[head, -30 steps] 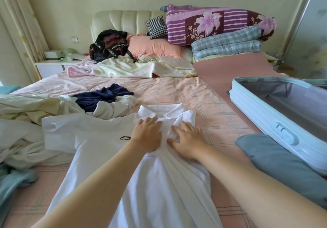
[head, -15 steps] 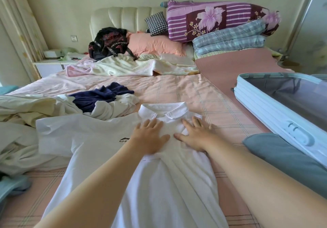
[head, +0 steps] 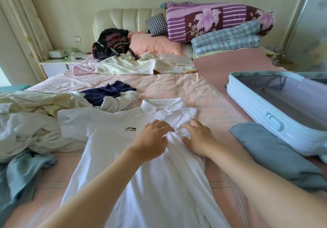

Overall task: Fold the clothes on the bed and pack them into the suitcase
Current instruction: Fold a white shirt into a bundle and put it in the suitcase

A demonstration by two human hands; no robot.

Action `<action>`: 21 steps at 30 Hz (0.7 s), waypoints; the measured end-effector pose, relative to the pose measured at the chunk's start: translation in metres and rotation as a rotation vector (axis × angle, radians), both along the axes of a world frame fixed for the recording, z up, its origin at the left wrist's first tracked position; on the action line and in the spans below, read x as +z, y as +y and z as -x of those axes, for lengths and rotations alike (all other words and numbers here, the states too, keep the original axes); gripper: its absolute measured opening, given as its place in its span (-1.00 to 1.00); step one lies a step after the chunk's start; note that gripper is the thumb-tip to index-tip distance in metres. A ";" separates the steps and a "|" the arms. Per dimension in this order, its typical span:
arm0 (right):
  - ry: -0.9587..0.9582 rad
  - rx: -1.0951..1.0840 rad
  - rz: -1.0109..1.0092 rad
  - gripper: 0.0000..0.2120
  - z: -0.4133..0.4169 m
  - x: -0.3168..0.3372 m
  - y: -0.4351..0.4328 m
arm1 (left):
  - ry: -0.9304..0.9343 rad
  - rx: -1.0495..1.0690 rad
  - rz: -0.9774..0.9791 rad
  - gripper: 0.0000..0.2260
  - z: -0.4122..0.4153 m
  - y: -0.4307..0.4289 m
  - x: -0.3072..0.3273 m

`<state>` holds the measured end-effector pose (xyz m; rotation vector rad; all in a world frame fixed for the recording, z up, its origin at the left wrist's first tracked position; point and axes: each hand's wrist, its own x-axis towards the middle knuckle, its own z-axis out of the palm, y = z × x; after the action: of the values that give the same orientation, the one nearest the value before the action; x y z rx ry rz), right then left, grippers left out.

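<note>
A white polo shirt (head: 109, 160) with a small black chest logo lies front-up on the pink checked bed, collar pointing away from me. Its right side is folded in over the chest; the left sleeve is spread out. My left hand (head: 152, 142) rests flat on the chest just below the collar. My right hand (head: 198, 141) lies flat beside it on the folded-in edge. An open pale blue suitcase (head: 265, 121) sits at the right, its inside dark and bare where visible. A navy garment (head: 106, 93) lies on crumpled white and cream clothes (head: 35, 118) at the left.
A grey-blue folded cloth (head: 276, 157) lies in front of the suitcase. A light blue cloth (head: 19, 173) hangs at the near left. At the headboard sit a black bag (head: 111, 43), a pink pillow (head: 155, 45), stacked quilts (head: 221, 24) and a cream blanket (head: 134, 66).
Both hands slid slightly down the shirt's chest and apart. The shirt's right side now lies folded over the front, and the logo has come into full view.
</note>
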<state>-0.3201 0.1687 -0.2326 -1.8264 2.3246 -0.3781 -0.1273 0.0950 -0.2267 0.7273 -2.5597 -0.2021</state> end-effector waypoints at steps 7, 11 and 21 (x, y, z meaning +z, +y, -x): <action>-0.111 -0.012 0.121 -0.89 -0.034 0.025 0.091 | -0.100 -0.163 0.070 -0.66 -0.012 0.095 0.008; -0.153 -0.012 -0.052 -0.83 -0.047 0.039 0.141 | -0.255 -0.185 0.086 -0.74 -0.011 0.127 0.013; -0.312 0.087 -0.243 -0.80 -0.077 0.037 0.216 | -0.206 -0.120 0.220 -0.77 -0.059 0.146 0.012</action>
<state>-0.2433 0.3842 -0.1952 -1.6167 1.9804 -0.3259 -0.0684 0.2408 -0.2143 0.5362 -2.7659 0.1211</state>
